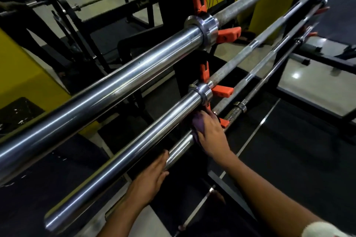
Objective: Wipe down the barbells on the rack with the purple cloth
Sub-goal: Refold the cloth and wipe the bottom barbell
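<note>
Three chrome barbells lie across a black rack with orange hooks (pixel 223 90). The top barbell (pixel 115 84) is the thickest in view, the middle barbell (pixel 134 140) runs below it, and the lowest barbell (pixel 180 147) is partly hidden under it. My right hand (pixel 212 136) grips the purple cloth (pixel 198 122) around the lowest barbell's sleeve, close to the rack upright. My left hand (pixel 152 177) holds the same sleeve nearer its free end, thumb on top and fingers wrapped underneath.
A black rack upright (pixel 185 59) stands behind the collars. Thinner shafts (pixel 269 40) stretch to the upper right. Yellow panels (pixel 23 75) stand at the left and far back. Black mats and pale floor tiles (pixel 308 86) lie below.
</note>
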The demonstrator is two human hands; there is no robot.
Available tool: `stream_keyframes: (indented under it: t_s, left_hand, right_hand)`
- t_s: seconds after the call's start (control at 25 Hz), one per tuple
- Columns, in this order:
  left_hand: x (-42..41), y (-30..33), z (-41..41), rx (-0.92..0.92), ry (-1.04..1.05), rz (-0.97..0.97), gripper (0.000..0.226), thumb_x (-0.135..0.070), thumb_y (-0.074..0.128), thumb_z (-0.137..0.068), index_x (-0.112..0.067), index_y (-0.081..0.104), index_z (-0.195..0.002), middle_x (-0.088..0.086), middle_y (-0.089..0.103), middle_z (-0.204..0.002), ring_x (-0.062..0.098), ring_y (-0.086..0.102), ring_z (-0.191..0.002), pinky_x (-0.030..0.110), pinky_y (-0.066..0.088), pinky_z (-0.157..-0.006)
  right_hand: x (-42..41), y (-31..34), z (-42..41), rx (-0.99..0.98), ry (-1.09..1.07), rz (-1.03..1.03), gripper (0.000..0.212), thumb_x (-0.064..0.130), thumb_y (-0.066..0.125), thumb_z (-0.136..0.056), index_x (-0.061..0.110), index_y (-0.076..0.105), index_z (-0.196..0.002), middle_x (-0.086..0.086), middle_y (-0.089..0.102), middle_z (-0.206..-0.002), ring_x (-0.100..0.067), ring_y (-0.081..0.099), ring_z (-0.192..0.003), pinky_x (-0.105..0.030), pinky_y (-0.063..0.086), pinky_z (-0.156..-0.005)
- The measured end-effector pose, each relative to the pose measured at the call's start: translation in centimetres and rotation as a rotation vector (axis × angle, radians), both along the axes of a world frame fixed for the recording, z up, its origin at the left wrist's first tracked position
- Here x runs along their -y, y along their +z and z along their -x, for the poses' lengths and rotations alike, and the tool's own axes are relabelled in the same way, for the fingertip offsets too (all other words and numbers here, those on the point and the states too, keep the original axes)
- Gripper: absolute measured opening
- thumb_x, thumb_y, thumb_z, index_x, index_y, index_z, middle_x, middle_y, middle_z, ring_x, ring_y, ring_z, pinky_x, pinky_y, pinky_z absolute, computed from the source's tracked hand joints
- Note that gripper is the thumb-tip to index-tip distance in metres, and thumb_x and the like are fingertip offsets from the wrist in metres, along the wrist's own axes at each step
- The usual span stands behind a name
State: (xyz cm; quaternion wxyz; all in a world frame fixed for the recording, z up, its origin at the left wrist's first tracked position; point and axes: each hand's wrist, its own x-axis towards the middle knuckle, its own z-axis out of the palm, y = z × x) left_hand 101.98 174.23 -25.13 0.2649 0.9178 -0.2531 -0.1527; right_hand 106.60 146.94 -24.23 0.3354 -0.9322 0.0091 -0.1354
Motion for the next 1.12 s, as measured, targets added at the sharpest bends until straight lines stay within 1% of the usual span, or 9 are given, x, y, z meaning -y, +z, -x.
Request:
stream_keyframes:
  t_s: [0.12,0.2,0.32,0.48,0.6,0.84,0.92,1.04,1.12]
  left_hand:
    - [0.0,0.0,0.0,-0.023,0.005,0.0,0.065,-0.04,0.037,-0.106,-0.048,-0.006,-0.154,-0.027,0.003,-0.161,-0.003,0.025,-0.144,0.02,0.033,-0.114]
    - [-0.1,-0.3,0.0,-0.021,0.002,-0.009,0.065,-0.043,0.035,-0.105,-0.049,-0.007,-0.154,-0.026,0.004,-0.162,-0.001,0.028,-0.144,0.027,0.038,-0.113]
    - [0.0,-0.2,-0.1,0.015,-0.011,-0.022,0.065,-0.043,0.036,-0.105,-0.046,-0.005,-0.156,-0.025,0.005,-0.163,0.001,0.025,-0.146,0.026,0.035,-0.115]
    - [-0.1,-0.1,0.0,0.01,-0.004,-0.026,0.065,-0.045,0.036,-0.105,-0.047,-0.005,-0.155,-0.025,0.006,-0.163,-0.001,0.022,-0.147,0.015,0.028,-0.11]
    - [0.0,-0.3,0.0,0.039,0.004,-0.059,0.064,-0.047,0.034,-0.105,-0.045,-0.005,-0.156,-0.024,0.006,-0.164,0.001,0.027,-0.144,0.02,0.035,-0.109]
    - [-0.1,-0.6,0.1,0.093,-0.021,-0.064,0.064,-0.049,0.032,-0.104,-0.048,-0.008,-0.154,-0.025,0.005,-0.164,-0.009,0.018,-0.142,0.014,0.03,-0.11]
    - [-0.2,-0.7,0.0,0.104,-0.029,-0.064,0.064,-0.051,0.032,-0.103,-0.046,-0.004,-0.156,-0.024,0.008,-0.164,-0.01,0.018,-0.142,0.013,0.029,-0.11]
    - [-0.1,-0.8,-0.1,0.122,-0.034,-0.066,0.064,-0.052,0.029,-0.101,-0.04,0.0,-0.157,-0.02,0.011,-0.165,-0.007,0.02,-0.143,0.016,0.032,-0.109]
    - [-0.1,-0.9,0.0,0.128,-0.032,-0.068,0.065,-0.053,0.027,-0.101,-0.037,0.002,-0.159,-0.017,0.012,-0.165,-0.001,0.025,-0.144,0.021,0.037,-0.11]
  right_hand:
    - [-0.8,-2.7,4.3,-0.067,-0.201,-0.535,0.051,0.025,0.055,-0.102,0.028,0.039,-0.151,0.004,0.045,-0.152,-0.008,0.039,-0.142,-0.027,0.033,-0.116]
    - [-1.6,-4.3,5.6,-0.133,-0.399,-0.77,0.035,0.033,0.055,-0.102,0.049,0.048,-0.133,0.004,0.062,-0.132,-0.016,0.059,-0.124,-0.032,0.047,-0.102]
    - [-1.8,-3.9,5.3,-0.11,-0.555,-1.051,0.021,0.04,0.056,-0.101,0.047,0.057,-0.121,0.007,0.067,-0.12,-0.014,0.064,-0.112,-0.039,0.051,-0.101]
    - [-2.5,-3.4,7.1,-0.115,-0.593,-1.223,0.036,0.044,0.059,-0.099,0.031,0.058,-0.133,0.005,0.071,-0.118,-0.013,0.067,-0.109,-0.04,0.052,-0.101]
    - [-2.5,-1.6,7.9,-0.061,-0.654,-1.348,0.052,0.065,0.068,-0.08,0.032,0.064,-0.121,0.005,0.075,-0.109,-0.014,0.07,-0.103,-0.035,0.056,-0.09]
    - [-3.2,1.0,10.7,-0.066,-0.7,-1.345,0.015,0.033,0.046,-0.104,0.027,0.06,-0.107,0.007,0.068,-0.093,0.009,0.066,-0.073,-0.01,0.051,-0.061]
    - [-3.7,0.1,11.4,-0.106,-0.702,-1.397,0.019,0.037,0.048,-0.104,0.028,0.063,-0.111,0.006,0.075,-0.097,-0.004,0.07,-0.091,-0.017,0.054,-0.07]
    - [-3.1,-1.6,8.3,-0.177,-0.686,-1.647,0.045,0.053,0.054,-0.098,0.021,0.061,-0.13,-0.008,0.073,-0.12,-0.03,0.067,-0.113,-0.046,0.054,-0.096]
    - [-2.7,-1.7,4.4,-0.202,-0.789,-1.739,0.059,0.059,0.054,-0.096,0.015,0.06,-0.135,-0.01,0.071,-0.123,-0.028,0.069,-0.112,-0.044,0.053,-0.098]
